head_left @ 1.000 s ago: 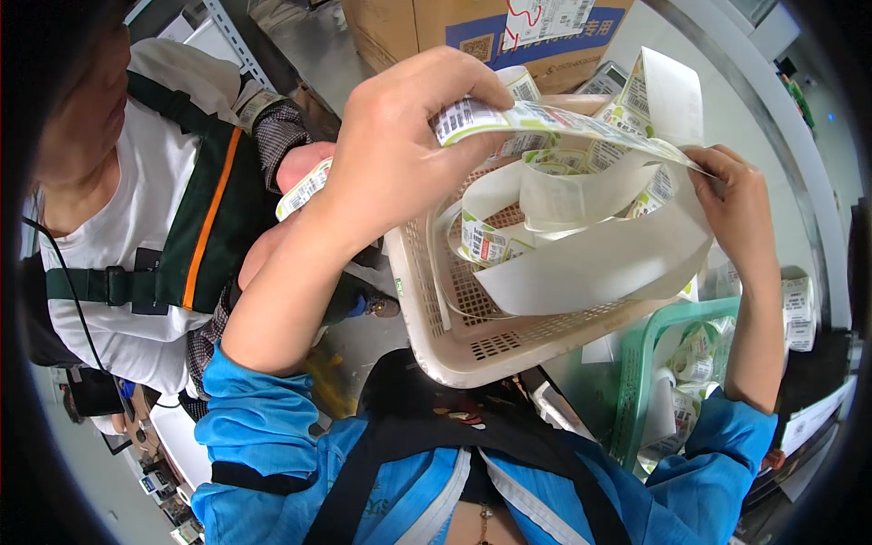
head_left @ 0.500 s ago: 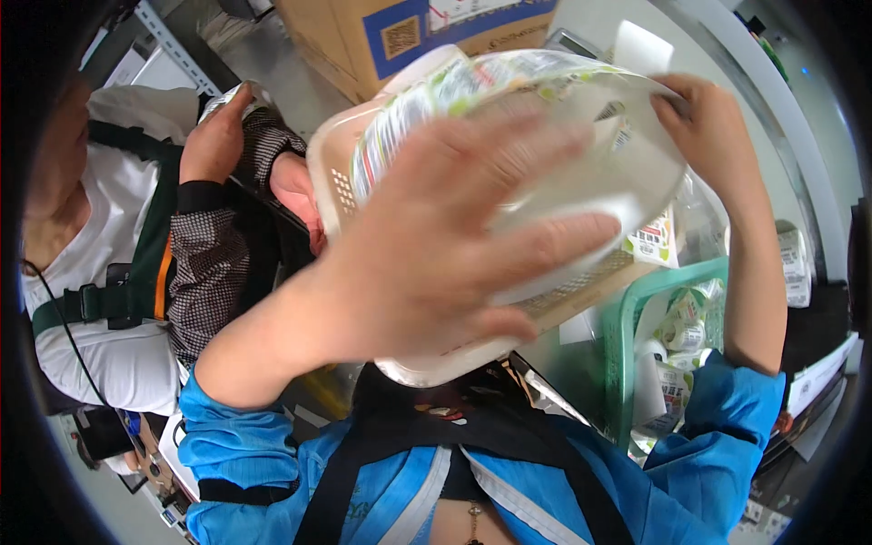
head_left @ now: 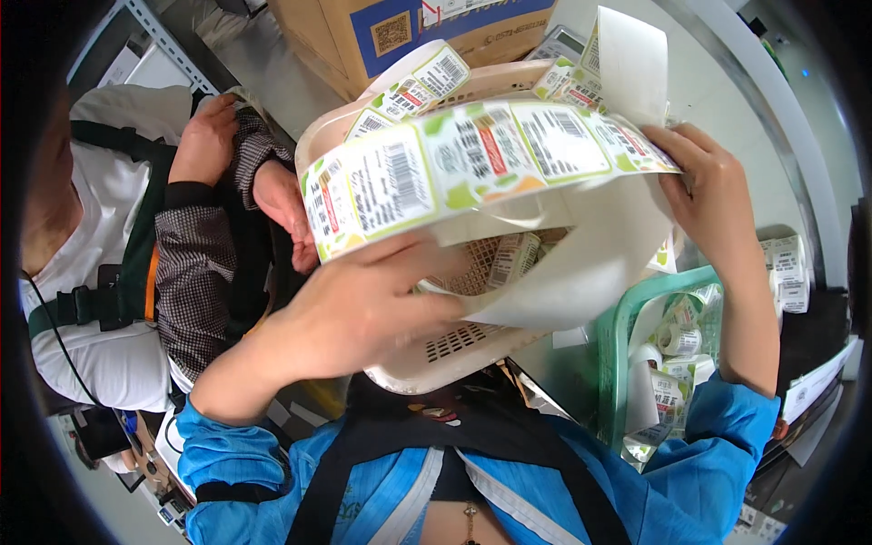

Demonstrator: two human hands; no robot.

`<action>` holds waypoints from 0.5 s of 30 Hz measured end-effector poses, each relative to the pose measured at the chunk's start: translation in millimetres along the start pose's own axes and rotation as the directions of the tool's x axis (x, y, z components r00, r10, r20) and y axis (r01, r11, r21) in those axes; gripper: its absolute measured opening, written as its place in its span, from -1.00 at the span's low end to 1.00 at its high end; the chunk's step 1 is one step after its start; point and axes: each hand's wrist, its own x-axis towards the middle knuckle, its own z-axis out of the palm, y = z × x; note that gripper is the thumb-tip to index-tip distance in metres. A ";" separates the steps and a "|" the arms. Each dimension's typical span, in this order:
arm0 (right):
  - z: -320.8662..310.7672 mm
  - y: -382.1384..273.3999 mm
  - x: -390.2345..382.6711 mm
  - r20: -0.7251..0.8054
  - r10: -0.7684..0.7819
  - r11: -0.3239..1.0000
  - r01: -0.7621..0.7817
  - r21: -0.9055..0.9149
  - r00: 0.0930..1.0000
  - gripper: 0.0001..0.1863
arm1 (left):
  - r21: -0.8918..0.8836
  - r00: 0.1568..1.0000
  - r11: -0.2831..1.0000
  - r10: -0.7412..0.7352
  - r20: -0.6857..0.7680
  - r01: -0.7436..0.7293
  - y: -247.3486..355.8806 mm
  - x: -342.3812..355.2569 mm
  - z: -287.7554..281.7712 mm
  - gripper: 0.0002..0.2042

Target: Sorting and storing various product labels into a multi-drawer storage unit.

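Since 0.5 s before: left hand (head_left: 363, 309) dropped off the front of the view, down to the near rim of the cream perforated plastic basket (head_left: 454, 350); long strip of green-and-white printed paper labels (head_left: 481, 159) now stretched out in plain sight. Strip held taut above the basket, long axis running left to right, slightly arched, left end lower. Left hand curled under the strip's left end, thumb and fingers closed on the white backing paper (head_left: 563, 272) looping down into the basket. Right hand (head_left: 713, 195) pinched shut on the strip's right end, fingers folded over its edge. Both hands on the strip, neither nearer than the other; left hand touching the basket too. Room tight: brown cardboard box (head_left: 400, 27) just beyond the basket, green plastic basket of label rolls (head_left: 627, 336) just beside on the right, 2 hands of a seated co-worker (head_left: 282, 200) close on the left. Open space only upward, toward the camera.
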 end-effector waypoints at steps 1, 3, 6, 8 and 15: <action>-0.4 2.8 -3.2 0.034 0.015 0.999 -0.014 -0.034 0.999 -0.69 | 0.083 0.992 0.995 0.069 -0.101 -0.060 8.0 2.3 0.8 -0.79; -3.7 13.6 2.2 -0.009 0.080 0.994 -0.080 -0.073 0.997 -0.71 | 0.193 0.968 0.980 0.007 -0.253 0.043 1.1 -7.7 -11.2 -0.75; -1.5 26.1 22.1 -0.071 0.207 0.965 -0.216 -0.151 0.976 -0.72 | 0.036 0.994 0.994 -0.105 -0.038 0.106 -8.8 -1.8 -21.1 -0.86; 4.9 36.5 35.1 -0.076 0.273 0.938 -0.283 -0.199 0.959 -0.72 | 0.126 0.970 0.992 -0.059 0.234 0.030 -11.4 -1.6 -13.1 -0.86; 9.4 28.7 39.3 -0.105 0.180 0.974 -0.192 -0.116 0.978 -0.72 | 0.301 0.891 0.937 0.022 0.453 -0.176 -15.5 5.2 -11.7 -0.89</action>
